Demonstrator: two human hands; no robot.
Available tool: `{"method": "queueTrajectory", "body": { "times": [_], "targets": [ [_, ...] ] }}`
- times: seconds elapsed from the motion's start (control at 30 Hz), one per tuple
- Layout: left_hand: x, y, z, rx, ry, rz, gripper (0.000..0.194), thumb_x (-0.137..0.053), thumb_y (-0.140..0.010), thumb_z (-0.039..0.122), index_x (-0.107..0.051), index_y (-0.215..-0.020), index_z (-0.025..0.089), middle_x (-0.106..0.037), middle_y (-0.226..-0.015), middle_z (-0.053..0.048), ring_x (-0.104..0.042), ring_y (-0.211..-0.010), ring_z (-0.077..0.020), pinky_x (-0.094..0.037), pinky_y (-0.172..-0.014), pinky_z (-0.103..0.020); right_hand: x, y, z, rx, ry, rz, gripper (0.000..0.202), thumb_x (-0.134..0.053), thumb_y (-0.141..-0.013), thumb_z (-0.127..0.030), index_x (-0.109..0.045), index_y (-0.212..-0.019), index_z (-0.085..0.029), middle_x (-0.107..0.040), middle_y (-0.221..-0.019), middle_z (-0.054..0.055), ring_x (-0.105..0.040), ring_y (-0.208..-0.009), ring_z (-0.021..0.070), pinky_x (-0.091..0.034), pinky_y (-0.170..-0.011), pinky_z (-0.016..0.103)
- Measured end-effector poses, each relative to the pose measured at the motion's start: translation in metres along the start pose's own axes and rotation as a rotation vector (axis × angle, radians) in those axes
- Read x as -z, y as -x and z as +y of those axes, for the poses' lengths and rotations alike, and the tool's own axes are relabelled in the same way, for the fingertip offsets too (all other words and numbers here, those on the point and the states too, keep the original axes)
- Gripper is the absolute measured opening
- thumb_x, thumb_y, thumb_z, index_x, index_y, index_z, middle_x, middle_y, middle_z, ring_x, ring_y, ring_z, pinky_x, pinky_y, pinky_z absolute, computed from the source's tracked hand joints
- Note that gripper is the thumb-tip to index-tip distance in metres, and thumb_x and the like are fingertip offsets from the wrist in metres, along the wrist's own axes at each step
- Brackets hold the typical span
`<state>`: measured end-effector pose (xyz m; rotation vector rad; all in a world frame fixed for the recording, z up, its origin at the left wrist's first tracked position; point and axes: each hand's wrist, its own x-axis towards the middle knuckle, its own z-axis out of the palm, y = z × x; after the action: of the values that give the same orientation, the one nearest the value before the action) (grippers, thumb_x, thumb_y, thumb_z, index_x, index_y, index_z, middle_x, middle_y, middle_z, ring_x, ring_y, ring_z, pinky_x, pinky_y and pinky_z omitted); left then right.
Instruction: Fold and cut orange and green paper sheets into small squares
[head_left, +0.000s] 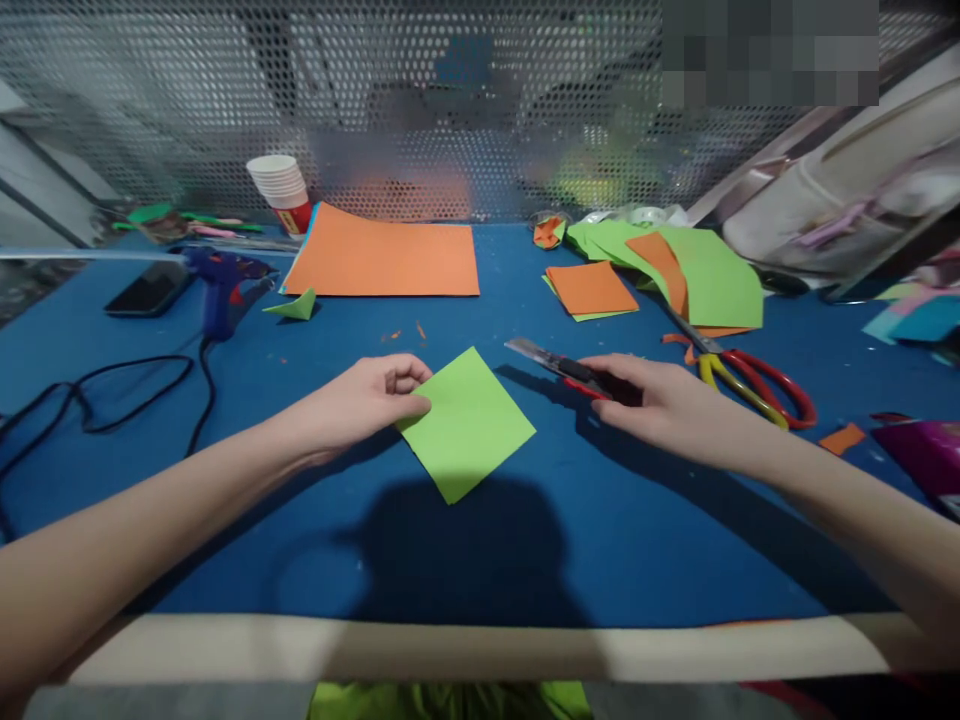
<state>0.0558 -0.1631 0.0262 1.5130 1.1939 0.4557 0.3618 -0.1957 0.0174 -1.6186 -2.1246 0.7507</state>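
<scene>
A green square of paper (469, 428) is turned cornerwise in front of me, low over the blue table. My left hand (386, 395) pinches its left corner between thumb and fingers. In my right hand (649, 400) is a utility knife (562, 368) with a red and black handle, its blade out and aimed up and to the left. The knife is held clear of the paper, to its right. The fingertips of my right hand are partly hidden behind the handle.
Scissors (739, 385), small orange squares (592, 288) and green sheets (716, 270) lie at the right. Behind are orange sheets (397, 260) and paper cups (279, 190). A glue gun (221, 290) with its cord and a phone (148, 290) lie left. A perforated metal panel (360, 110) borders the back.
</scene>
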Motion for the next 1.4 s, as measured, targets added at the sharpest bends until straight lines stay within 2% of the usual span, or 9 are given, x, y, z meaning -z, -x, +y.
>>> {"method": "queueTrajectory", "body": {
  "times": [0.13, 0.27, 0.47, 0.63, 0.8, 0.87, 1.0, 1.17, 1.4],
  "targets": [
    [0.0, 0.0, 0.002, 0.019, -0.002, 0.011, 0.024, -0.067, -0.068, 0.032, -0.061, -0.087, 0.018, -0.07, -0.082, 0.0, -0.063, -0.075, -0.0154, -0.046, -0.069, -0.027, 0.006, 0.009, 0.019, 0.165, 0.194, 0.001, 0.047, -0.046, -0.084, -0.033, -0.061, -0.127, -0.024, -0.07, -0.108, 0.009, -0.063, -0.1, 0.0286, -0.049, -0.087, 0.046],
    [0.001, 0.0, 0.009, -0.032, -0.061, 0.086, 0.025, -0.068, -0.066, 0.034, -0.063, -0.084, 0.018, -0.069, -0.08, -0.001, -0.063, -0.075, -0.0162, -0.049, -0.069, -0.028, 0.006, 0.015, 0.022, 0.194, 0.239, 0.031, 0.046, -0.047, -0.084, -0.033, -0.06, -0.127, -0.023, -0.068, -0.119, 0.01, -0.062, -0.11, 0.0307, -0.048, -0.094, 0.049],
    [0.006, 0.033, 0.021, -0.39, -0.458, 0.242, 0.016, -0.058, -0.081, 0.035, -0.068, -0.086, 0.024, -0.071, -0.087, -0.003, -0.066, -0.081, -0.0209, -0.053, -0.075, -0.033, 0.009, 0.021, 0.012, 0.222, 0.219, 0.115, 0.039, -0.049, -0.083, -0.033, -0.064, -0.118, -0.023, -0.07, -0.111, 0.01, -0.064, -0.105, 0.0306, -0.05, -0.091, 0.049],
    [0.003, 0.066, 0.013, -0.617, -0.71, 0.073, 0.029, -0.047, -0.089, 0.022, -0.07, -0.1, 0.037, -0.074, -0.107, 0.001, -0.067, -0.103, -0.02, -0.052, -0.094, -0.035, 0.007, 0.026, 0.013, 0.253, 0.221, 0.147, 0.037, -0.048, -0.084, -0.034, -0.065, -0.115, -0.025, -0.072, -0.108, 0.008, -0.065, -0.102, 0.0294, -0.051, -0.09, 0.046],
    [-0.003, 0.072, 0.002, -0.705, -0.846, -0.098, 0.03, -0.047, -0.094, 0.023, -0.067, -0.112, 0.035, -0.074, -0.099, -0.001, -0.069, -0.092, -0.0179, -0.056, -0.089, -0.031, 0.001, 0.029, 0.007, 0.186, 0.166, 0.151, 0.038, -0.049, -0.082, -0.033, -0.066, -0.114, -0.021, -0.072, -0.107, 0.009, -0.067, -0.096, 0.0274, -0.052, -0.084, 0.042],
    [-0.005, 0.076, -0.001, -0.759, -0.899, -0.1, 0.033, -0.043, -0.095, 0.019, -0.066, -0.115, 0.033, -0.074, -0.1, -0.001, -0.068, -0.093, -0.0172, -0.055, -0.092, -0.031, -0.001, 0.029, -0.002, 0.069, 0.093, 0.099, 0.039, -0.051, -0.079, -0.03, -0.065, -0.114, -0.021, -0.073, -0.102, 0.006, -0.068, -0.085, 0.0239, -0.053, -0.073, 0.036],
    [-0.003, 0.092, -0.011, -1.037, -1.065, -0.109, 0.039, -0.039, -0.091, 0.008, -0.065, -0.117, 0.021, -0.07, -0.117, -0.007, -0.06, -0.117, -0.0212, -0.046, -0.108, -0.039, -0.011, 0.028, -0.022, -0.089, -0.018, -0.059, 0.038, -0.056, -0.08, -0.033, -0.064, -0.115, -0.021, -0.073, -0.088, 0.003, -0.067, -0.072, 0.0202, -0.05, -0.058, 0.028],
    [0.0, 0.108, -0.021, -1.158, -1.191, -0.068, 0.036, -0.035, -0.092, 0.008, -0.067, -0.108, 0.016, -0.072, -0.109, -0.009, -0.059, -0.12, -0.0234, -0.044, -0.111, -0.042, -0.03, 0.025, -0.037, -0.045, 0.018, -0.118, 0.034, -0.061, -0.082, -0.035, -0.065, -0.113, -0.024, -0.075, -0.097, 0.003, -0.069, -0.081, 0.0208, -0.051, -0.065, 0.029],
    [-0.004, 0.121, -0.034, -1.232, -1.166, -0.095, 0.025, -0.049, -0.087, 0.009, -0.071, -0.099, 0.013, -0.074, -0.099, -0.007, -0.063, -0.11, -0.0261, -0.048, -0.106, -0.041, -0.056, 0.014, -0.052, 0.006, 0.291, -0.047, 0.036, -0.066, -0.079, -0.03, -0.063, -0.115, -0.026, -0.074, -0.104, 0.003, -0.07, -0.085, 0.0248, -0.05, -0.061, 0.031]
  ]
}}
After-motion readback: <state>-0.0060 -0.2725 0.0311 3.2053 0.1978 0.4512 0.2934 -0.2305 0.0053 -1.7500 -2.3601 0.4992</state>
